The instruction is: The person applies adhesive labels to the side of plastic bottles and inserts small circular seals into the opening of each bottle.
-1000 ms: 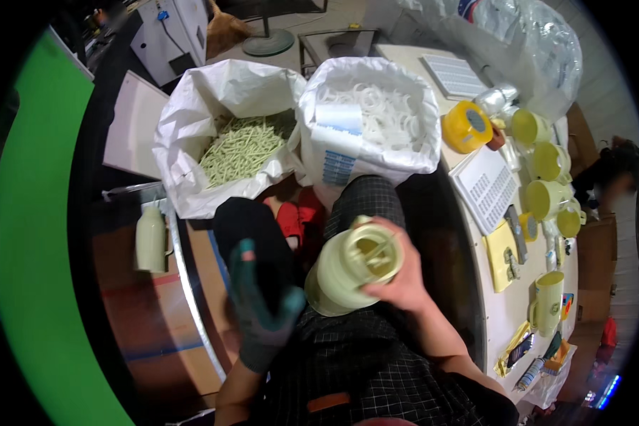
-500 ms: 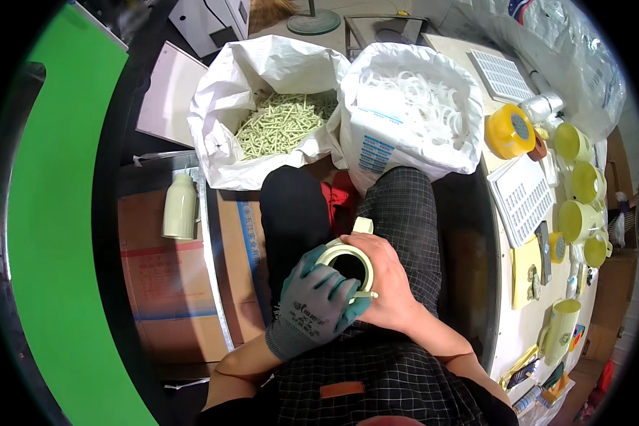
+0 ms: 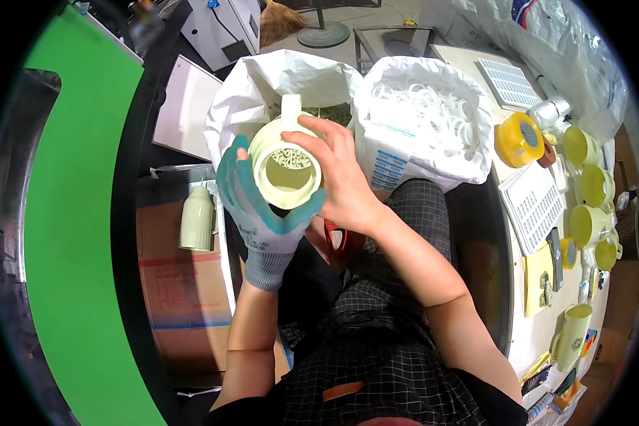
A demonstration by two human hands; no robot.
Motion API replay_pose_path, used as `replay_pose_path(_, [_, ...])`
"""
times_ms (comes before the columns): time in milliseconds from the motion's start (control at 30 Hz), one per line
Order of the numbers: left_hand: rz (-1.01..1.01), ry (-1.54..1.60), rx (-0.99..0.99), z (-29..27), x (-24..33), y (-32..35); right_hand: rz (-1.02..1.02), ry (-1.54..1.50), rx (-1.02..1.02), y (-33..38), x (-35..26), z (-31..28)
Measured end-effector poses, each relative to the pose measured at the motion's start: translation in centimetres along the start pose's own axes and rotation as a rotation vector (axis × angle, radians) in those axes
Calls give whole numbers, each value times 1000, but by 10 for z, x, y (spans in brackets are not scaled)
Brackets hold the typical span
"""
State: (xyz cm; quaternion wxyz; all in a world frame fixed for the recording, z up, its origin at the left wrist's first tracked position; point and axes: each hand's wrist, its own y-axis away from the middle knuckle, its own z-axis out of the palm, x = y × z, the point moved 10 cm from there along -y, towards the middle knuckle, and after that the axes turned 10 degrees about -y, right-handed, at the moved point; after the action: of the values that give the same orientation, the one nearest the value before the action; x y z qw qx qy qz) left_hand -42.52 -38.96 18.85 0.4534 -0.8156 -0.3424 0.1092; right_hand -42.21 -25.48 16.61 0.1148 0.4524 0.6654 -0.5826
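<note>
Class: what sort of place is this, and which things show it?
Probably a workshop or factory workstation: loose whitish rings in a large sack, a green surface resembling a conveyor belt along the left, and several yellow-green vessels on the worktable.

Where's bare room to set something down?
The table has a small bare patch between the yellow pad and the tall mug. The green surface at left, bordered by the black strip on its right, shows a wide bare stretch. It is crowded around the mugs.
</note>
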Motion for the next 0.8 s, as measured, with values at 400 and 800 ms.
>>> replay_pose_path(400, [-226, 873, -535, 49, 87, 113, 861, -575, -185, 152, 68, -109])
replay_pose_path(800, [111, 687, -572, 50, 140, 93, 748, 1034, 178, 86, 237, -248])
